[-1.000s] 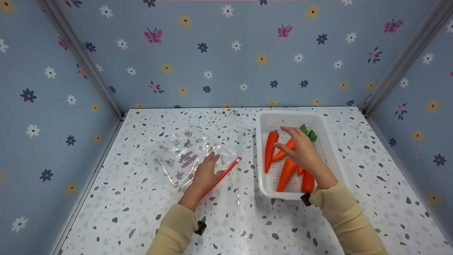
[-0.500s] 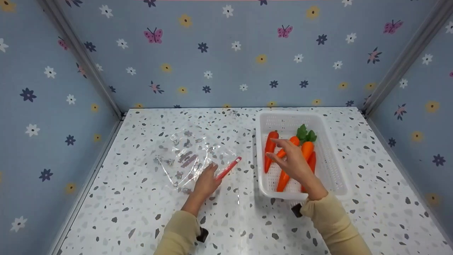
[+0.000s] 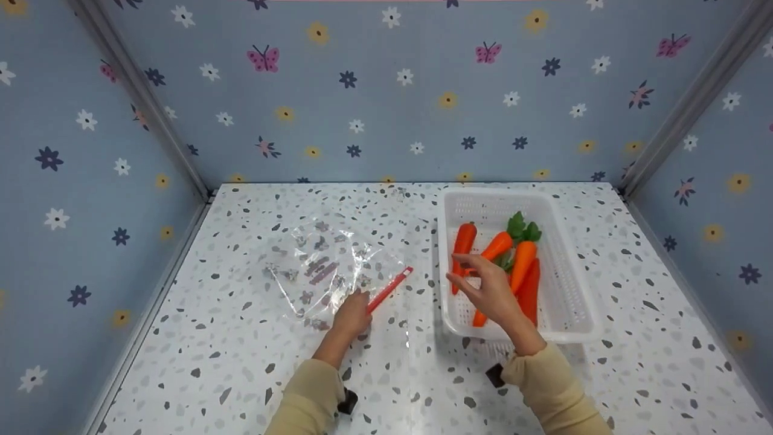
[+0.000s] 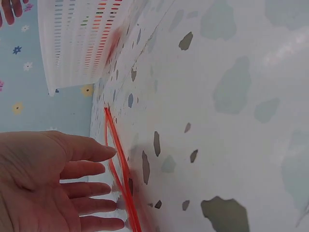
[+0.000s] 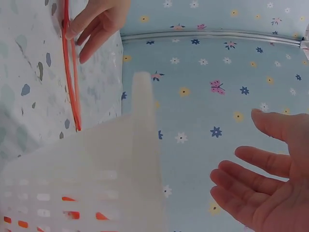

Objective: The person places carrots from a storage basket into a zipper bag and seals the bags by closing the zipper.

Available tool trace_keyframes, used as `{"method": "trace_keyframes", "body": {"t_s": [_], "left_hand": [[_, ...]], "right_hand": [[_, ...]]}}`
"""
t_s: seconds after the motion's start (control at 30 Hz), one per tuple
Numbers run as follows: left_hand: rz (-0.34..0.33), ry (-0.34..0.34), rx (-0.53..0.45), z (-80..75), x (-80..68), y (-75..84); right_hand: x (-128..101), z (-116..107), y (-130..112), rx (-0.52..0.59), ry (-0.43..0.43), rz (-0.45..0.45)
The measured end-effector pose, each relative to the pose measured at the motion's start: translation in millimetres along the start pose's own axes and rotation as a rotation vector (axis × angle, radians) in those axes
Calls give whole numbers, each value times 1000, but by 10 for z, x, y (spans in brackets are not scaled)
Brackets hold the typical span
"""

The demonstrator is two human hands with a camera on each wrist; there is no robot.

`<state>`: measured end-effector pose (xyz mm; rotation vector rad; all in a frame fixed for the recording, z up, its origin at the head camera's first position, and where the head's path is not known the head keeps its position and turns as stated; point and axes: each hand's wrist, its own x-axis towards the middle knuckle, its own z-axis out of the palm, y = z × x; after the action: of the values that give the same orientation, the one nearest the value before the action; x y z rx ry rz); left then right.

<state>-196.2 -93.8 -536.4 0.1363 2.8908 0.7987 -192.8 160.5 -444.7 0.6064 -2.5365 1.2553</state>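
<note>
Fingers (image 5: 263, 161) wide of the thumb, the right hand (image 3: 492, 296) hovers over orange carrots (image 3: 523, 263) in a white plastic basket (image 3: 468, 332). Straight-fingered, the left hand (image 3: 350, 315) lies at the red-edged transparent bag (image 3: 320, 263) on the speckled white tabletop (image 3: 416, 380).

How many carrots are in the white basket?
5 visible: left carrot, nearest the left wall; middle carrot, beside it; lower carrot, mostly hidden by the right hand; orange carrot, right of that hand; redder carrot, at its right. More may be hidden.
</note>
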Motion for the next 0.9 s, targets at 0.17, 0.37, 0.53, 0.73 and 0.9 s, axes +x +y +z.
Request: {"method": "trace_keyframes", "body": {"t_s": [0.17,0.37,0.53,0.73,0.9], "left_hand": [[-68,-13,15,26,8,38],[-43,31,78,44,10,61],[-21,110,24,16,-3,53],[-32,165,-94,-43,-11,80],[11,233,-140,-66,-14,140]], "right_hand": [[-52,55,25,41,19,23],[-107,114,31,66,6,65],[-134,161,33,111,-2,95],[-167,152,-127,182,12,121],[-189,132,-298,228,12,141]]}}
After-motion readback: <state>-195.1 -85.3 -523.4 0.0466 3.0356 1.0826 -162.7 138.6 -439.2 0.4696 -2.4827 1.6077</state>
